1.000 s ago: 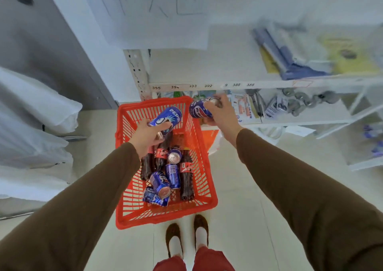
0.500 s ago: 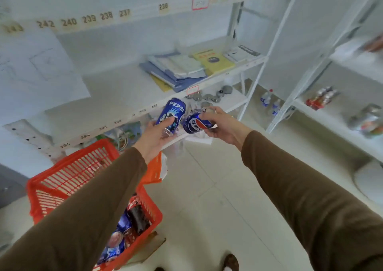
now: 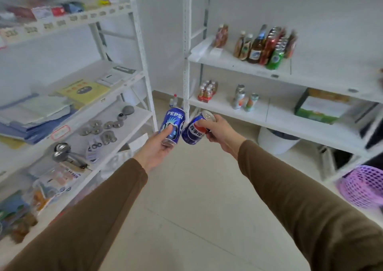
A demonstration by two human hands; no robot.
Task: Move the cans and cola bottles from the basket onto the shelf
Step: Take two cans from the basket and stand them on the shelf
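While both brown-sleeved arms are held out over the pale tiled floor (image 3: 186, 208), two blue aluminium cola cans are seen carried at the centre of the head view. The upright blue can marked PEPSI (image 3: 172, 125) is clamped in the left hand (image 3: 159, 148), thumb pressed across its front. The tilted blue can with red-and-white emblem (image 3: 195, 130) is clamped in the right hand (image 3: 220, 131), fingers wrapped round its upper end. The two cans are held just beside each other, perhaps touching. The basket is not in view. The white metal drinks shelf (image 3: 238, 62) at far right is stocked with a cluster of bottles and cans (image 3: 267, 45), with bare board left beside them; a lower white board (image 3: 269, 113) is also partly free. A white rack of papers and metal parts (image 3: 124, 123) stands at left. Placement has not yet been made. A knock between the two close-held cans could loosen either grip, and a can set down tilted, or pushed against the standing bottles, could topple them.
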